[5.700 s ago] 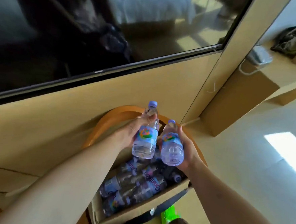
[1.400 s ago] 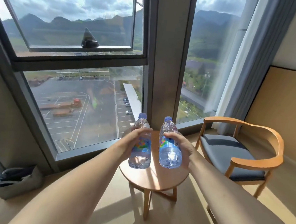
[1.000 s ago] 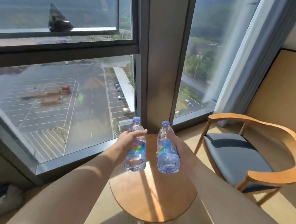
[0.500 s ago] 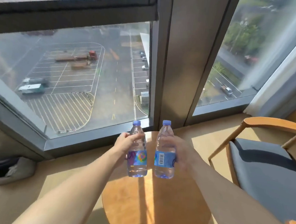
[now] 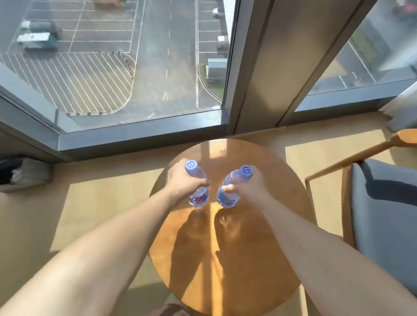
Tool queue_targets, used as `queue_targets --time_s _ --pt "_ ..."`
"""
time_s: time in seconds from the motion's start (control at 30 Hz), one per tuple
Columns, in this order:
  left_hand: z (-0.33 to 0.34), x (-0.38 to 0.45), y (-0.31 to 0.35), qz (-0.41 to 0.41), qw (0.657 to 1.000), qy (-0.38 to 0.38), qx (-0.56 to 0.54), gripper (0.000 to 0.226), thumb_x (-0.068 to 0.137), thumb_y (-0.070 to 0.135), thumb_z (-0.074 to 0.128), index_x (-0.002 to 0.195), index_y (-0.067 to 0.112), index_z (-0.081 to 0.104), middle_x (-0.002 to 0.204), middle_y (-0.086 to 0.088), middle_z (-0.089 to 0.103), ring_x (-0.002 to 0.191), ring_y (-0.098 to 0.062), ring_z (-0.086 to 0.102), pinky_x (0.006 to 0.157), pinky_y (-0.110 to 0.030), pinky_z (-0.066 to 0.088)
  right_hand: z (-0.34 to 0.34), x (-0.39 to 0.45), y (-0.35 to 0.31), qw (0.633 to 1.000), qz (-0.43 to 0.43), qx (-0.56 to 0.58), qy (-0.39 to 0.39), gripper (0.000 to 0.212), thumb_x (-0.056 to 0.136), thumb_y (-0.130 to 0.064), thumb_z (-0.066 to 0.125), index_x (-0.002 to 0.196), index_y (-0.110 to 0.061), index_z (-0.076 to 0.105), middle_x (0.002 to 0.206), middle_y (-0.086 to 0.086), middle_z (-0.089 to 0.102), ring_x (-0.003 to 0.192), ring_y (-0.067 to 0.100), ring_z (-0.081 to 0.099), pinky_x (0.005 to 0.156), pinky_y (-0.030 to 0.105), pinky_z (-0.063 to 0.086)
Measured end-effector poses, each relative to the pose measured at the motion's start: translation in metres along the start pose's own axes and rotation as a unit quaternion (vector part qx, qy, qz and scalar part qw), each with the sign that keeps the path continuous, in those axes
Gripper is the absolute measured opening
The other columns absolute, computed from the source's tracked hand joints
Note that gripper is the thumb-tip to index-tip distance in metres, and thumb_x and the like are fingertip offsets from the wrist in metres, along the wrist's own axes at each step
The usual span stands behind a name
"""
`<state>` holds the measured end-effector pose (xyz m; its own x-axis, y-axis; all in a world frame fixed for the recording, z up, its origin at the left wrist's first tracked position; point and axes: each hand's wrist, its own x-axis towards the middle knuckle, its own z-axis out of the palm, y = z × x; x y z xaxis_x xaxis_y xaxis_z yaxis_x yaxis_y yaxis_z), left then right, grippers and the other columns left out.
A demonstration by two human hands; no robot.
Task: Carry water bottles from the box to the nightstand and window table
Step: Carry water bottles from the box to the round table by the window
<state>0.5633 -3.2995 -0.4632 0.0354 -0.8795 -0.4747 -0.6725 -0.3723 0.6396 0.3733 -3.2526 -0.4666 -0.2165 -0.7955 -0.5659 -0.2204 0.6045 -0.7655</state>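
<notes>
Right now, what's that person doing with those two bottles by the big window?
A person is putting two water bottles on the round wooden table by the window. The left hand grips the left bottle and the right hand grips the right bottle, both upright and side by side over the tabletop. Neither hand has let go, and I can't tell if the bottles are touching the wood. A wooden chair with a grey cushion stands to the right.

A round wooden table (image 5: pixel 222 269) by the window carries two upright water bottles (image 5: pixel 198 189), just beside each other.
</notes>
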Motion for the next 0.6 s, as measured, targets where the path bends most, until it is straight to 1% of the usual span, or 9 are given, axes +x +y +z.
queue_targets --time_s 0.07,0.13,0.17,0.23,0.3,0.33,0.43,0.5,0.6 --pt "0.008 0.008 -0.010 0.006 1.000 -0.010 0.001 0.048 0.059 0.036 0.092 0.092 0.024 0.059 0.090 0.004 0.068 0.085 -0.017 0.064 0.068 -0.028 0.052 0.012 0.013 0.006 0.999 0.017 -0.048 0.019 0.042 0.065 -0.002 0.094 0.085 -0.007 0.057 0.084 0.010 0.058 0.079 0.024 0.053 0.077 0.035 0.048" --pt "0.014 0.016 -0.016 0.012 1.000 -0.016 -0.010 0.050 0.062 0.032 0.092 0.097 0.023 0.058 0.088 0.006 0.065 0.079 -0.011 0.061 0.057 -0.016 0.041 0.022 0.025 0.010 0.994 0.032 -0.105 0.026 0.045 0.067 -0.014 0.096 0.094 -0.007 0.061 0.091 0.010 0.062 0.082 0.024 0.056 0.085 0.039 0.053" --pt "0.016 0.020 -0.018 0.015 1.000 -0.020 -0.014 0.051 0.063 0.030 0.092 0.099 0.023 0.057 0.088 0.007 0.064 0.078 -0.009 0.060 0.056 -0.014 0.038 0.025 0.030 0.010 0.987 0.036 -0.155 0.025 0.042 0.069 -0.021 0.095 0.092 -0.008 0.063 0.089 0.008 0.062 0.081 0.023 0.055 0.086 0.039 0.053" --pt "0.020 0.027 -0.023 0.020 0.999 -0.032 -0.015 0.054 0.064 0.028 0.092 0.103 0.023 0.055 0.092 0.006 0.063 0.081 -0.009 0.059 0.059 -0.016 0.041 0.032 0.035 0.008 0.972 0.049 -0.226 0.039 0.030 0.076 -0.033 0.089 0.080 -0.016 0.065 0.077 0.000 0.060 0.076 0.021 0.055 0.074 0.033 0.053" --pt "0.025 0.031 -0.028 0.029 0.999 -0.043 -0.006 0.055 0.065 0.025 0.092 0.103 0.024 0.053 0.098 0.004 0.062 0.082 -0.010 0.058 0.058 -0.017 0.040 0.037 0.035 0.008 0.970 0.052 -0.223 0.082 0.037 0.077 -0.039 0.087 0.065 -0.022 0.057 0.065 -0.005 0.055 0.067 0.020 0.054 0.057 0.025 0.043" --pt "0.026 0.033 -0.030 0.035 0.998 -0.047 -0.002 0.054 0.065 0.024 0.092 0.102 0.024 0.053 0.099 0.003 0.062 0.082 -0.011 0.058 0.058 -0.018 0.042 0.039 0.036 0.009 0.971 0.058 -0.210 0.100 0.039 0.077 -0.039 0.087 0.065 -0.021 0.054 0.066 -0.004 0.056 0.066 0.021 0.055 0.056 0.026 0.042" --pt "0.030 0.041 -0.036 0.060 0.997 -0.056 0.009 0.051 0.064 0.022 0.091 0.097 0.024 0.052 0.098 0.003 0.062 0.087 -0.016 0.062 0.060 -0.021 0.046 0.046 0.042 0.010 0.973 0.068 -0.189 0.111 0.039 0.077 -0.037 0.086 0.069 -0.021 0.051 0.083 0.005 0.066 0.078 0.026 0.064 0.072 0.031 0.050" --pt "0.032 0.048 -0.035 0.078 0.995 -0.057 0.017 0.051 0.064 0.023 0.091 0.095 0.026 0.051 0.097 0.003 0.062 0.087 -0.017 0.061 0.060 -0.020 0.044 0.047 0.046 0.008 0.974 0.060 -0.182 0.125 0.035 0.075 -0.036 0.085 0.070 -0.023 0.053 0.085 0.003 0.068 0.082 0.025 0.066 0.074 0.029 0.049" --pt "0.035 0.057 -0.031 0.100 0.992 -0.066 0.031 0.052 0.066 0.026 0.091 0.099 0.024 0.052 0.102 0.001 0.062 0.092 -0.019 0.062 0.068 -0.030 0.053 0.051 0.051 0.009 0.983 0.050 -0.127 0.126 0.022 0.071 -0.032 0.085 0.081 -0.023 0.068 0.088 -0.002 0.072 0.086 0.021 0.069 0.076 0.027 0.051"
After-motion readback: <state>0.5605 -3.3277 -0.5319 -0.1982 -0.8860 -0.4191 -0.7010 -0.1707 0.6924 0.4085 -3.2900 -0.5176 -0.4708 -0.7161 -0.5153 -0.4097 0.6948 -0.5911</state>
